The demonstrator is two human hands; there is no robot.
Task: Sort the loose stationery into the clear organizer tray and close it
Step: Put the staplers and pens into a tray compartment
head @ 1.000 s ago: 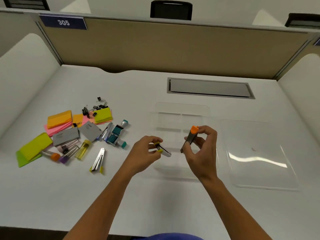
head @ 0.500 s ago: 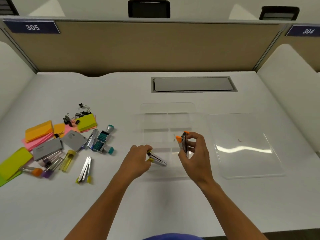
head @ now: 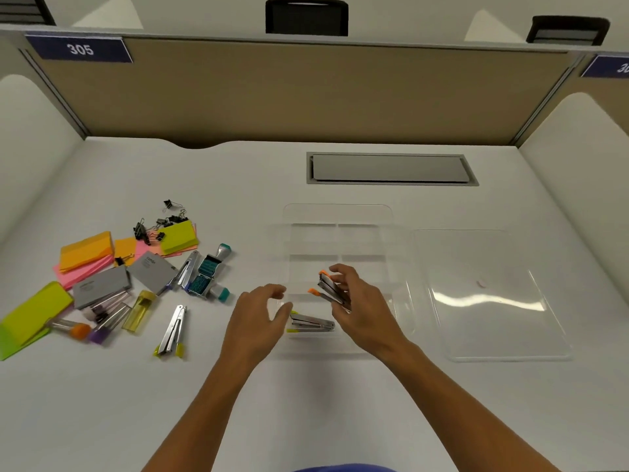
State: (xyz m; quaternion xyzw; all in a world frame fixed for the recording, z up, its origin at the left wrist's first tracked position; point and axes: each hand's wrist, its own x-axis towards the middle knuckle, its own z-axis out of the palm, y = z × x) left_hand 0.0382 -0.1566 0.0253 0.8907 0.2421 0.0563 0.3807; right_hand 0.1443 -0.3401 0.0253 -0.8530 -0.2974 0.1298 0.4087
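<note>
The right hand pinches the orange stapler over the clear tray, its long side pointing to ten o'clock; the left hand is open, holding nothing; the yellow stapler lies in the tray at six o'clock.

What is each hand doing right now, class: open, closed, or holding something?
Left hand: open, holding nothing, beside the yellow-tipped stapler.
Right hand: holding the orange-tipped stapler.

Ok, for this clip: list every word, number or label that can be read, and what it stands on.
"305": white digits on the blue plate at the partition's top left.
"30": start of a number on a second blue plate at the right, cut off by the frame edge.
Grey boxes in the stationery pile: small print, too blurred to read.
Nothing else legible.
</note>
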